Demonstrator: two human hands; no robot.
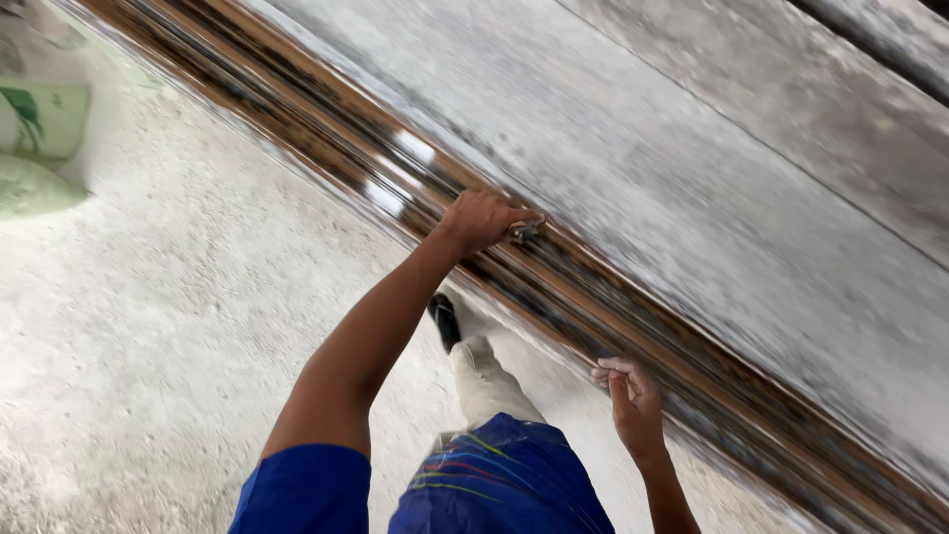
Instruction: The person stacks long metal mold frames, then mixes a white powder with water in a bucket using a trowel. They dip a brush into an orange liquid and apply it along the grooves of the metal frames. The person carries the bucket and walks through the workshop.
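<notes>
My left hand (479, 220) reaches out along a long rusty brown metal rail (593, 297) that runs diagonally across the view. It is shut on a small grey metal piece (525, 231) that rests against the rail's top. My right hand (629, 396) hovers lower down, just beside the rail's near edge. Its fingers are curled together and nothing shows between them. The picture is blurred by motion, so I cannot tell exactly what the metal piece is.
Rough pale concrete floor (148, 326) lies left of the rail, and a grey dusty slab (712, 168) lies right of it. Green and white sacks (40, 129) sit at the far left. My leg in beige trousers (486, 381) and a dark shoe (445, 318) are below.
</notes>
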